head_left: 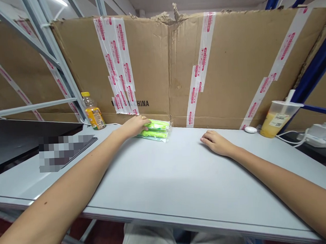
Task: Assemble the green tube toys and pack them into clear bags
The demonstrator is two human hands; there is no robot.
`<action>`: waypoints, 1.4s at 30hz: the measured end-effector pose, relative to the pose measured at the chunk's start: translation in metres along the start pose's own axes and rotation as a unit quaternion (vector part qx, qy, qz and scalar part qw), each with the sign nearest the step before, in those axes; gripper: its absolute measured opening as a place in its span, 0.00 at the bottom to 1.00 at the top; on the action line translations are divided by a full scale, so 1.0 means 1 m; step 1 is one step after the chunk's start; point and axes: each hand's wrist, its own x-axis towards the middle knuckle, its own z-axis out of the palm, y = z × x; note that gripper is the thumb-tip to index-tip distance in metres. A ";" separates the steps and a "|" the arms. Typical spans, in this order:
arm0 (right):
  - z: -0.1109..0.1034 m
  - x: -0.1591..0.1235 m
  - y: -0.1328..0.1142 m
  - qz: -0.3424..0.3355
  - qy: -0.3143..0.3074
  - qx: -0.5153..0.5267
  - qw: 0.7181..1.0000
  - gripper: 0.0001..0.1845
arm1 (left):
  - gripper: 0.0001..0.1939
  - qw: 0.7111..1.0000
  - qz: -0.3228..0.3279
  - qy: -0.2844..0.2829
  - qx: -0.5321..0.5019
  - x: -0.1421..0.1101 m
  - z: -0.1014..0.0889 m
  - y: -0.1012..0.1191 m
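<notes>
Near the back of the table lies a clear plastic packet (157, 130) with bright green items inside, whose kind I cannot make out. My left hand (136, 125) reaches across and grips the packet's left end, fingers over its top; part of the contents is covered by them. To the right, apart from the packet, my right hand (215, 142) rests on the tabletop. Its fingers are loosely curled, with nothing visible in them.
A bottle with a yellow cap (93, 112) stands at the back left, near a blurred flat dark object (79, 151). A plastic cup with a straw (277, 120), a small white round case (250, 130) and a power strip with cables (321, 135) are at the right. A taped cardboard wall (149, 65) borders the table's (166, 186) back.
</notes>
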 end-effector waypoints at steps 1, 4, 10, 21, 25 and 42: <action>0.000 0.000 0.000 0.001 0.000 0.001 1.000 0.20 | 0.16 1.000 0.000 -0.003 -0.018 -0.001 0.001 0.000; -0.001 0.000 0.000 0.004 0.001 0.004 1.000 0.19 | 0.22 0.998 -0.015 0.018 -0.052 -0.003 0.003 0.007; 0.005 -0.001 -0.001 0.023 0.022 -0.009 0.999 0.17 | 0.15 0.975 0.055 0.196 -0.091 0.001 0.005 0.071; 0.012 0.004 0.002 0.061 0.015 -0.069 0.996 0.14 | 0.11 0.937 0.208 0.101 -0.263 0.020 0.017 0.162; 0.016 0.012 0.005 0.049 0.035 -0.101 0.993 0.10 | 0.10 0.942 0.221 0.112 -0.226 0.025 0.020 0.159; 0.014 0.010 0.014 0.023 0.033 -0.093 0.995 0.10 | 0.07 0.964 0.105 0.050 -0.238 0.058 0.026 0.177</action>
